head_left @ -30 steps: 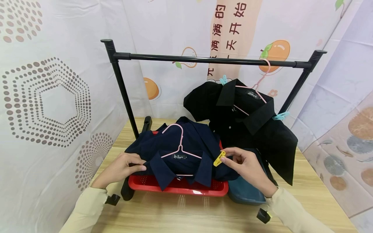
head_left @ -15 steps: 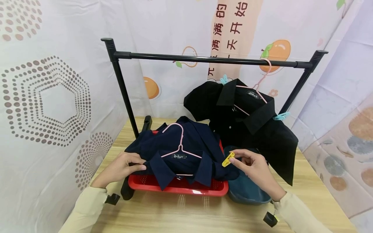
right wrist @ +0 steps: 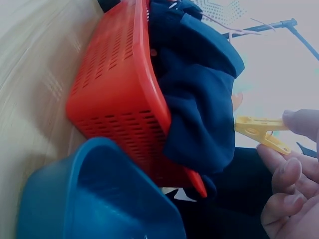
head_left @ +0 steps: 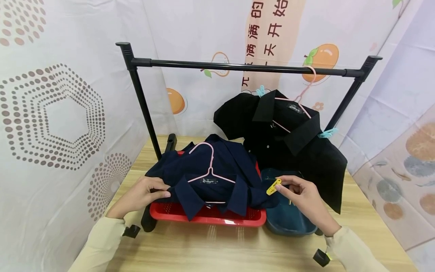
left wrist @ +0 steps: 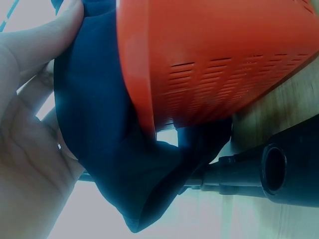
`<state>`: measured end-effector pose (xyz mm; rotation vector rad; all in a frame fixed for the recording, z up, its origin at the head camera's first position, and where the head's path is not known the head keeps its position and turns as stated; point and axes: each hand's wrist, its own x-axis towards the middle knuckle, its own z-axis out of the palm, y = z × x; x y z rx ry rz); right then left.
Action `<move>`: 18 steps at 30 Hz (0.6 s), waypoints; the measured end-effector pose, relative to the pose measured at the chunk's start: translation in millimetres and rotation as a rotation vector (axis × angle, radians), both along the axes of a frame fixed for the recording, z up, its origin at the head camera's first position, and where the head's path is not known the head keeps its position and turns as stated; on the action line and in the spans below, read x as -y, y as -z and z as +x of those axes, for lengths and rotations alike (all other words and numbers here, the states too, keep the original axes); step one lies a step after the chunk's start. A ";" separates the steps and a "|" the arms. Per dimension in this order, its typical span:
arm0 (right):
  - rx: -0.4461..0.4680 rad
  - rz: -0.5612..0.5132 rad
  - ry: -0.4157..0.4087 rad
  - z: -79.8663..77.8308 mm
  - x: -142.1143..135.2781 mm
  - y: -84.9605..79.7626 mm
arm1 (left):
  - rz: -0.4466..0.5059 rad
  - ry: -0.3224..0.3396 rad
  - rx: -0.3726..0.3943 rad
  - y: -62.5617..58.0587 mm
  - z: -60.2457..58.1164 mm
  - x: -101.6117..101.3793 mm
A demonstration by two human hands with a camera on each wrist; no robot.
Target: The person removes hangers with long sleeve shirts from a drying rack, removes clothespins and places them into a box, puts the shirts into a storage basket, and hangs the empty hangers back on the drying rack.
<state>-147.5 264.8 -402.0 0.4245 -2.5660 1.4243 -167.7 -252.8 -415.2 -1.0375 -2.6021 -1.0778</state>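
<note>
A navy shirt lies over a red basket, with a pink hanger inside its collar. My left hand pinches the shirt by its left shoulder; in the left wrist view, navy cloth hangs between thumb and fingers beside the basket wall. Between thumb and fingers, my right hand holds a yellow clothespin by its handle ends. The clothespin's nose is right at the edge of the navy cloth in the right wrist view.
Behind stands a black clothes rack. From its bar a black shirt hangs on a pink hanger, with light blue clothespins at its shoulders. A dark blue basin sits right of the red basket on the wooden table.
My right hand has moved to the right with the yellow clothespin, from beside the collar out past the shirt's right side. My left hand stays on the left shoulder.
</note>
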 end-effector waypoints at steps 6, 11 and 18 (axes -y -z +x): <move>0.003 -0.006 0.025 1.8 -8.3 3.8 | -0.008 -0.004 0.021 -0.5 -0.1 -0.3; 0.015 0.004 0.051 3.7 -13.7 4.8 | -0.005 -0.002 0.021 -1.2 -0.3 -1.0; 0.025 0.025 0.077 4.3 -22.1 8.1 | -0.007 -0.011 0.028 -2.0 1.1 -0.7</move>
